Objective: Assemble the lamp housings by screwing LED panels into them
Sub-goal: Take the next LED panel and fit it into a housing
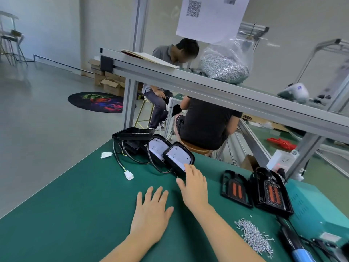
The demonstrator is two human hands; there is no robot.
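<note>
Risk: the nearest lamp housing (178, 159) leans tilted against a second housing (157, 148) at the far edge of the green surface (75, 195), so a push from the reaching hand could tip it or snag the black cables (120, 157). The right hand (194, 188) is spread open, fingertips touching that housing's near edge and gripping nothing. The left hand (151, 214) lies flat and open on the surface, holding nothing.

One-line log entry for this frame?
left hand: flat on mat | right hand: touching nearest lamp housing | screws: untouched | driver: not held
</note>
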